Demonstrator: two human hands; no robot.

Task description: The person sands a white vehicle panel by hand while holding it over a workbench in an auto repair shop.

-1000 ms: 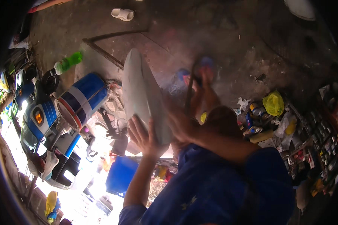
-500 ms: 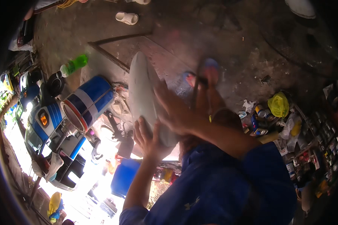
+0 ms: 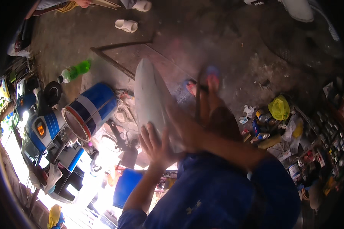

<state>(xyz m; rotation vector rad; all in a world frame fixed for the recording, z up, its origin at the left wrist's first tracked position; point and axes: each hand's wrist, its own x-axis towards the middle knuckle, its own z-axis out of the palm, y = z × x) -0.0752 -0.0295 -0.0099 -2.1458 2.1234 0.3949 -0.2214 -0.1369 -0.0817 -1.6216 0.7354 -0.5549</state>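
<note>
Head view: sits up on person's head, looks down past blue shirt to floor. Very wide, round eye; straight lines bend near rim, corners dark. Shirt close, at bottom. Left hand and right hand near, around middle. Floor farther off. View's left is person's left.

Pale grey panel, blue-and-white banded drum, green bottle, yellow bag, dark blue shirt
</note>
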